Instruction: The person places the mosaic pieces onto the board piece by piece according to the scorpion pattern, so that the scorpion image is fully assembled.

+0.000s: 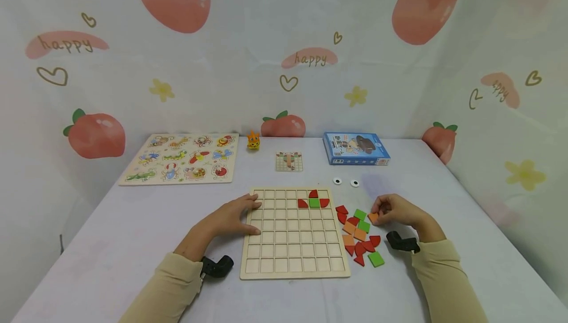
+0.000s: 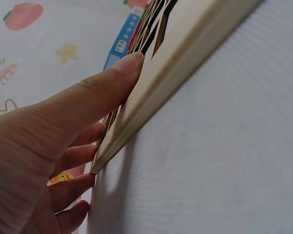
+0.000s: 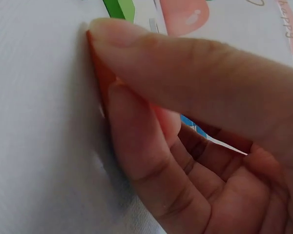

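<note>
A wooden grid board (image 1: pixel 295 277) lies flat on the table. Near its far right corner a green square tile (image 1: pixel 314 203) has red rounded tiles around it on three sides. My left hand (image 1: pixel 230 217) rests on the board's left edge, its fingers and thumb spread and not curled. In the left wrist view the thumb (image 2: pixel 124 68) touches the board's face. To the right of the board, my right hand (image 1: pixel 397 209) pinches an orange tile (image 3: pixel 102 80) between thumb and finger, at or just above the tabletop. Fingers partly hide that tile's outline.
Loose red, green and orange tiles (image 1: pixel 376 259) lie along the board's right side. Behind the board are a small pattern card (image 1: pixel 289 161), two round eye pieces (image 1: pixel 354 183), a blue box (image 1: pixel 357 148), an orange-and-yellow figurine (image 1: pixel 253 140) and an insect puzzle board (image 1: pixel 179 160).
</note>
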`<state>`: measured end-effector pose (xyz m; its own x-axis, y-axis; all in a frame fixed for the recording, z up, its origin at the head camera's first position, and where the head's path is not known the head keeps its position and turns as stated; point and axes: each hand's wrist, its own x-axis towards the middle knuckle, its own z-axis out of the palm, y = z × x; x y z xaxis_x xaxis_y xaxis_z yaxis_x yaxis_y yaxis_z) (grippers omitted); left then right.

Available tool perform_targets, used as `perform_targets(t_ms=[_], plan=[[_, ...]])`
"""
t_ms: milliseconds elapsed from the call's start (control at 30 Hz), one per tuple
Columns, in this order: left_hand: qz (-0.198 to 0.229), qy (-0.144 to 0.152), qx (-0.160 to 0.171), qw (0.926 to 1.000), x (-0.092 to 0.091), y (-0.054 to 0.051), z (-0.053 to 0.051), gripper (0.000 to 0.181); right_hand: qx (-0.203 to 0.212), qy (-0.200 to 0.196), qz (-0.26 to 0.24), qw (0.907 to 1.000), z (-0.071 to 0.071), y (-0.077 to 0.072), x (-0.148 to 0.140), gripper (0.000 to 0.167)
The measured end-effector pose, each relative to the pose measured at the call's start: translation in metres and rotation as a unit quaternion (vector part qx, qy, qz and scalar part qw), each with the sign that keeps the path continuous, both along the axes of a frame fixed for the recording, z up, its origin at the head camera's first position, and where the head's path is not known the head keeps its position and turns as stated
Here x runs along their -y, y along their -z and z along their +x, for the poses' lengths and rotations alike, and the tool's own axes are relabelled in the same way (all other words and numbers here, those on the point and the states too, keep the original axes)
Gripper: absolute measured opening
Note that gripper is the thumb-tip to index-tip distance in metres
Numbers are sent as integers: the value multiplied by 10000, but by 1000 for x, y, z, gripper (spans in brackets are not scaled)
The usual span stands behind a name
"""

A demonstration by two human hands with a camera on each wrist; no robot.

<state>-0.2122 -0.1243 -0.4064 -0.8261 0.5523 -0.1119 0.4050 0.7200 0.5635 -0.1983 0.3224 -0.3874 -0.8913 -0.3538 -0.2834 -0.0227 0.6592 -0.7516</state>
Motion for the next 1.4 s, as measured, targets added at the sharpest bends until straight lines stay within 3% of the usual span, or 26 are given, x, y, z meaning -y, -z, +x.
perform_targets(t_ms=[433,700,933,1400], plan=[[-49,-52,56,10000,0,-1,1,77,11,-386,-13,9993,-3,3,-11,25],[-75,-67,45,9999,-2,-1,2,76,395,-155,-112,9990,-9,0,-11,28],[-89,-103,63,9999,-2,0,1,76,394,-144,-359,9985,-19,-5,7,31],[-84,-80,83,9999,-1,-1,1,76,31,-527,-558,9970,-37,-10,56,25]])
